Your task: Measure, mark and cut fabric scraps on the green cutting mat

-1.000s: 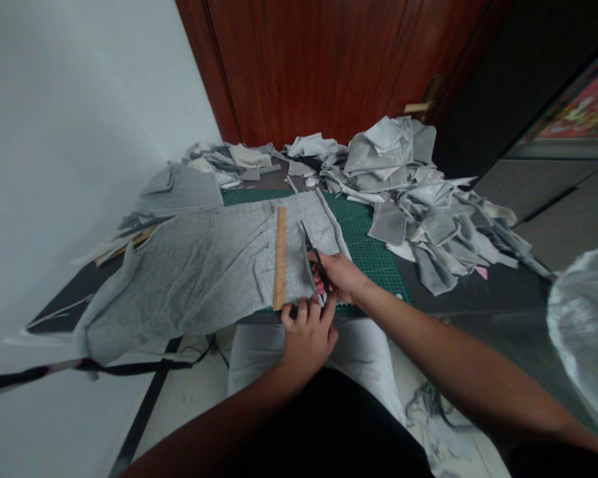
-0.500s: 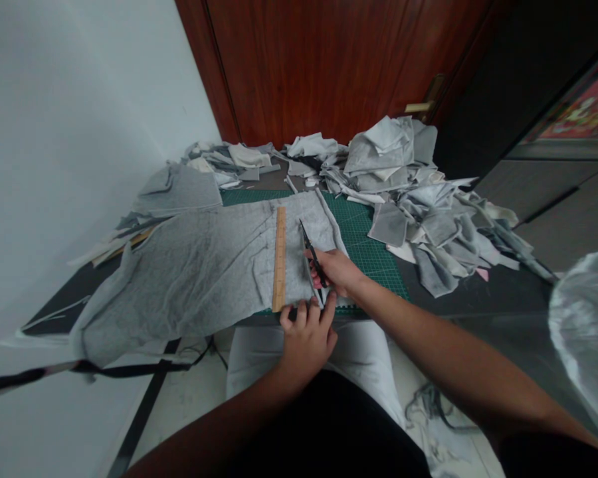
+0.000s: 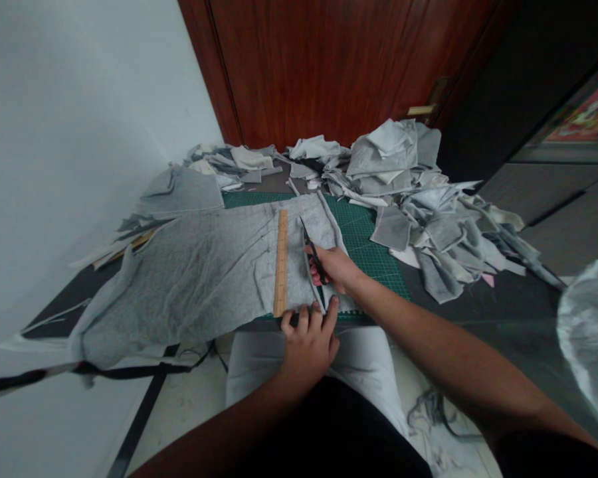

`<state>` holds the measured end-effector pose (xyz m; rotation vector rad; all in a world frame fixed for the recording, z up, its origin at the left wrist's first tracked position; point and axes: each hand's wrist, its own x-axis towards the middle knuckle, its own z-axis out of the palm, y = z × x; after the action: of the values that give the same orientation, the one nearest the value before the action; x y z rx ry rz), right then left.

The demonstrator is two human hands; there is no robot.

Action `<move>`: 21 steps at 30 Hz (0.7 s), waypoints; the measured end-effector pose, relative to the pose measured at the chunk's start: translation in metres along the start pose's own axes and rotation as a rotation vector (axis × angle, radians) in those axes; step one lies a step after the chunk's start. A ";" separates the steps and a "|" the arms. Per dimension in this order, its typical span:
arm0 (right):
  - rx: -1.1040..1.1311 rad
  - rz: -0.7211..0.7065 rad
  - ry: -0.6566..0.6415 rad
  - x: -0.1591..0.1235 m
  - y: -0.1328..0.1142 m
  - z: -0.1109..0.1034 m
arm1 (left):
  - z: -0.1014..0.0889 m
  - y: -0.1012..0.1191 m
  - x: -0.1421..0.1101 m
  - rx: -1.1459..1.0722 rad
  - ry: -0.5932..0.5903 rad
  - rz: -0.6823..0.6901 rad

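The right hand is shut around the scissors, tips pointing away. The left hand has its fingers a bit spread on the near edge of the cloth. Pressing there should help stop slips, but fingertips need to be clear of the blades. The cloth lies partly on the green mat, with a slit by the scissors. The ruler lies beside the slit; small, straight snips would be neatest. Scraps sit farther back on the table.

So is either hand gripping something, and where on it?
The right hand holds the black scissors by the handles.
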<state>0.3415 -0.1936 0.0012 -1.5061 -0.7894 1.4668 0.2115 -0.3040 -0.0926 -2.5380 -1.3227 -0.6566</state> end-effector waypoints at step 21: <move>-0.015 -0.021 0.003 0.022 -0.013 0.001 | 0.003 -0.002 -0.001 0.015 0.048 0.019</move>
<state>0.3449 -0.1682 0.0033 -1.5070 -0.8134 1.4460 0.2103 -0.3024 -0.0960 -2.5035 -1.2816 -0.6973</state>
